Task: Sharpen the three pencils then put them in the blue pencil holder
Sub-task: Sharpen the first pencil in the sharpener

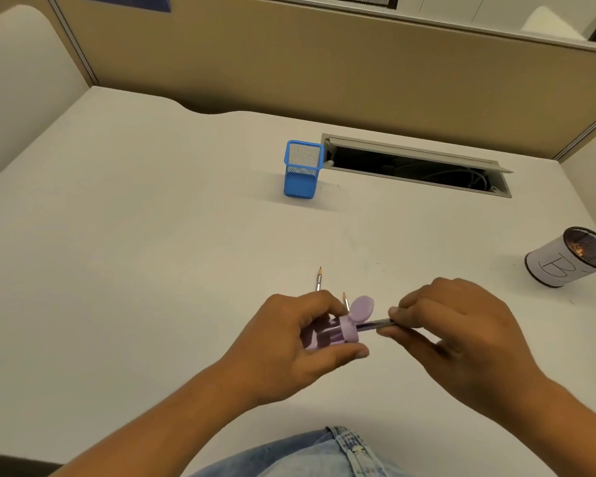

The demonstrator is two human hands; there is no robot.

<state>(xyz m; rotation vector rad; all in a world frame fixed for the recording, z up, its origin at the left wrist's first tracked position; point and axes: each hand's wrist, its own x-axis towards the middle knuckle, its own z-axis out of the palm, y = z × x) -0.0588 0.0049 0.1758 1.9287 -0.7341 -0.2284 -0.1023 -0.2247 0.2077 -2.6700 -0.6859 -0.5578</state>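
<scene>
The left hand (289, 342) is gripping a lilac pencil sharpener (327, 330), fingers curled over its translucent barrel and thumb pressing underneath, with the hinged round lid (363, 307) standing open above the cap. The right hand (461, 335) is pinching a dark pencil (375, 324) between thumb and fingertips; the pencil is lying roughly level and its tip is sitting inside the sharpener's opening, so the two hands are facing each other just above the white desk (152, 253). Just beyond the left hand, two further pencils are lying on the desk with sharpened points aimed away from the person: one (319, 278) showing clear of the knuckles, the other (345, 301) mostly hidden behind the sharpener. Well beyond both hands, the blue pencil holder (301, 173) is standing upright, a square mesh cup, beside an open cable tray (417, 165). Far to the right of the right hand, a paper-wrapped mesh cup (570, 258) is resting.
</scene>
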